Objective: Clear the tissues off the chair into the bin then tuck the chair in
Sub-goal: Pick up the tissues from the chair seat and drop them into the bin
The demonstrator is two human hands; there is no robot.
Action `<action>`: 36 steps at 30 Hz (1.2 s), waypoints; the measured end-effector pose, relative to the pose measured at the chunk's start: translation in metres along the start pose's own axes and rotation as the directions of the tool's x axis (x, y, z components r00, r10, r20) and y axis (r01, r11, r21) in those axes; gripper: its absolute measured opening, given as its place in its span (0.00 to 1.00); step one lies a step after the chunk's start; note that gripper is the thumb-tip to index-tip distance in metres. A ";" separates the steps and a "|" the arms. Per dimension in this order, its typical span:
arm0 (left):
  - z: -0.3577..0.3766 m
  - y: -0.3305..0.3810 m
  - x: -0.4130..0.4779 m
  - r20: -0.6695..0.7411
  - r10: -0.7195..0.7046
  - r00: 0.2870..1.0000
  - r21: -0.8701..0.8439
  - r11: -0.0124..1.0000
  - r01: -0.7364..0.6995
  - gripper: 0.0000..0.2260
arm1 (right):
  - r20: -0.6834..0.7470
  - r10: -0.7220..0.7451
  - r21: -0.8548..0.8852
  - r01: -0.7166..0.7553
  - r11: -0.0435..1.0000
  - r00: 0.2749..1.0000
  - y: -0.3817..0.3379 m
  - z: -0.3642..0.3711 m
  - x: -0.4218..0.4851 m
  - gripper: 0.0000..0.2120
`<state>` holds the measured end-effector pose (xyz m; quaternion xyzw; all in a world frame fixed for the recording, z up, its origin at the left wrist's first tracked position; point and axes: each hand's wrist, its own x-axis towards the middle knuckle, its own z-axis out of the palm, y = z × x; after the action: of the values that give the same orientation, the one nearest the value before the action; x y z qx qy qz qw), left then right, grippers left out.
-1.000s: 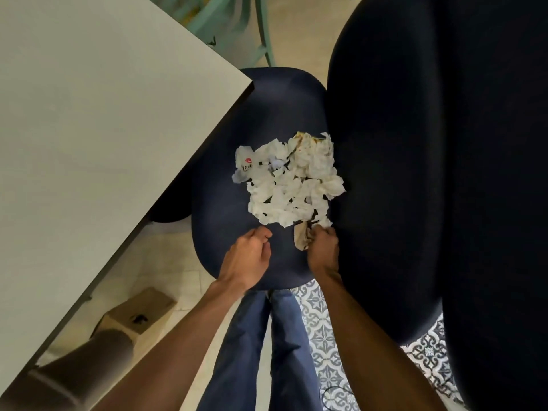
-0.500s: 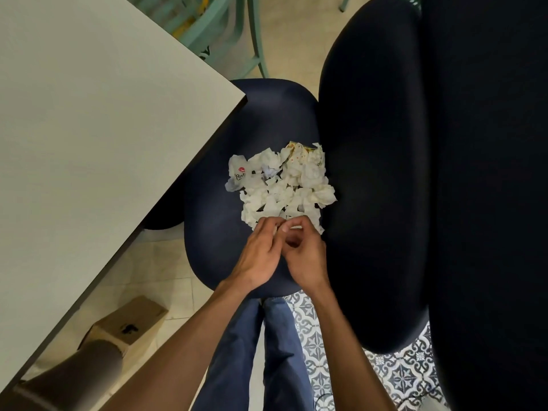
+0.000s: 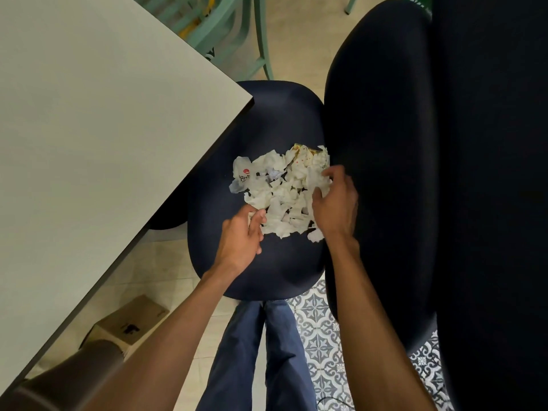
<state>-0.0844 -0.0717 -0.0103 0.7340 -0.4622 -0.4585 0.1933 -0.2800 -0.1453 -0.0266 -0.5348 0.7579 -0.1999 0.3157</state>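
Note:
A heap of crumpled white tissues (image 3: pixel 281 188) lies on the dark blue chair seat (image 3: pixel 261 129); one piece carries red print. My left hand (image 3: pixel 241 237) rests at the heap's near left edge, fingers curled against the paper. My right hand (image 3: pixel 336 203) lies on the heap's right side, fingers spread over the tissues, next to the chair's dark backrest (image 3: pixel 379 143). Neither hand has lifted anything. No bin is in view.
A pale table (image 3: pixel 89 129) overhangs the seat's left side. A brown cardboard box (image 3: pixel 130 324) sits on the floor under the table. Green chair legs (image 3: pixel 261 34) stand beyond. A patterned floor mat (image 3: pixel 320 336) lies by my legs.
My hands were together at the heap's near edge. They have spread apart: the left to the near left corner, the right forward along the right side.

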 end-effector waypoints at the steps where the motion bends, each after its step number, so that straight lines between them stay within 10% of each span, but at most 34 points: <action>1: 0.000 -0.004 -0.002 -0.021 0.022 1.000 0.049 0.999 -0.021 0.13 | 0.023 -0.033 -0.092 0.035 0.995 0.999 0.002 0.004 0.013 0.21; 6: -0.003 -0.012 -0.010 -0.064 0.048 0.997 0.111 0.993 -0.041 0.17 | 0.208 -0.065 -0.344 0.135 0.929 0.976 0.014 0.032 0.055 0.25; 20: -0.018 -0.003 -0.037 -0.091 0.014 0.996 0.123 0.992 -0.003 0.12 | 0.058 0.033 0.071 -0.037 0.997 0.998 0.018 0.000 0.007 0.16; 36: -0.066 -0.005 -0.160 -0.112 0.063 0.992 -0.067 0.995 -0.071 0.15 | 0.465 -0.212 0.437 -0.015 0.899 0.860 -0.082 -0.057 -0.171 0.19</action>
<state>-0.0505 0.0581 0.0985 0.7349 -0.4585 -0.4269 0.2596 -0.2246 -0.0156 0.1119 -0.5250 0.5582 -0.2309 0.5996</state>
